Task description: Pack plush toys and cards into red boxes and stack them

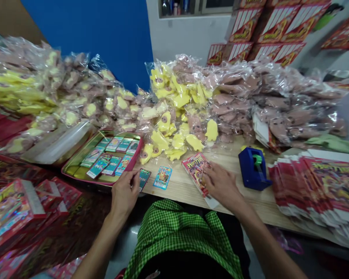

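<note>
My left hand (125, 193) is at the table's front edge, its fingers curled and closed at the left edge of a dark teal trading card (144, 179). A light-blue trading card (163, 177) with a cartoon animal lies flat just right of it. My right hand (222, 182) rests with outstretched fingers on a flat red printed carton (195, 170). A white flap sticks out of the carton's near end. To the left, an open pink-rimmed tin tray (72, 164) holds several stacks of similar cards.
Bagged yellow toys (177, 141) and brown toys (235, 104) are heaped along the back. A blue tape dispenser (250, 170) stands right of my right hand, beside stacked flat red cartons (322, 186). Made-up red boxes (14, 209) are at lower left.
</note>
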Motion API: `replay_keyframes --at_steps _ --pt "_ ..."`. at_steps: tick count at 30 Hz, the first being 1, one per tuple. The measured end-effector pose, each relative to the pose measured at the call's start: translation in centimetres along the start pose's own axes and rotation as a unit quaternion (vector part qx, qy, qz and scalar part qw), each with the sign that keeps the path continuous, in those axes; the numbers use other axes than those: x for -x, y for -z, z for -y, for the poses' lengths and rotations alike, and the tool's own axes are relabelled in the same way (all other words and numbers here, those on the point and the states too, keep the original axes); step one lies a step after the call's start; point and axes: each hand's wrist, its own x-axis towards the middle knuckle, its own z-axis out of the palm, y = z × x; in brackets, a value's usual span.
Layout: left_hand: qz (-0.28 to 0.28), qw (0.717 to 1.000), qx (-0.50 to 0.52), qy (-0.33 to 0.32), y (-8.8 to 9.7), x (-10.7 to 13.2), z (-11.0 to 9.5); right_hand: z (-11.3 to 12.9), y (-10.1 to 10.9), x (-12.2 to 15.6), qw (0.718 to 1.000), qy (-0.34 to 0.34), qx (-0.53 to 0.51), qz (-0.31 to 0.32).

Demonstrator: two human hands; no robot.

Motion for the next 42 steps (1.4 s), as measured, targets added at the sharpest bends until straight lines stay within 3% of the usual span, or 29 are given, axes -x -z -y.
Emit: replay_keyframes --at_steps 6,9,12,15,17,20,23,25,30,33,37,40,42 --pt "0.014 0.996 -0.080 0.037 1.6 0.7 1.2 -5.1 2.4 -4.1 0.998 -0.046 -0.018 -0.033" --pt "0.023 0.988 -0.137 0.064 1.8 1.5 1.4 -4.5 2.5 -4.4 0.998 -0.026 -0.031 -0.042" --pt "0.089 0.983 -0.161 -0.011 1.6 2.7 1.7 -0.3 1.0 -3.0 0.990 0.106 -0.085 -0.047" --pt "0.197 0.956 -0.181 -0.124 1.4 4.1 2.9 6.3 -2.0 -0.6 0.953 0.283 -0.103 -0.007" --pt "0.217 0.944 -0.186 -0.166 1.4 4.7 4.1 10.3 -4.3 0.6 0.961 0.274 -0.031 -0.007" --pt "0.168 0.946 -0.165 -0.224 1.3 5.2 6.0 13.4 -7.0 1.8 0.966 0.250 0.058 -0.029" --pt "0.107 0.946 -0.128 -0.277 1.0 5.0 7.1 13.2 -7.5 2.5 0.956 0.281 0.074 -0.045" --pt "0.092 0.948 -0.123 -0.278 0.6 4.4 7.2 12.5 -6.9 2.5 0.950 0.302 0.065 -0.042" --pt "0.123 0.951 -0.152 -0.239 -0.3 1.7 5.8 11.4 -5.4 0.1 0.949 0.310 0.054 -0.032" --pt "0.175 0.941 -0.170 -0.232 0.1 0.5 4.5 11.5 -5.4 -0.9 0.946 0.321 0.050 -0.018" --pt "0.228 0.933 -0.180 -0.214 1.3 0.2 3.4 11.6 -5.4 0.0 0.943 0.331 0.037 0.004" --pt "0.224 0.938 -0.178 -0.194 1.9 0.5 2.9 11.5 -4.7 0.9 0.943 0.331 0.026 0.017" --pt "0.171 0.956 -0.165 -0.170 2.1 0.7 2.3 11.2 -4.1 1.0 0.942 0.335 0.020 0.025"
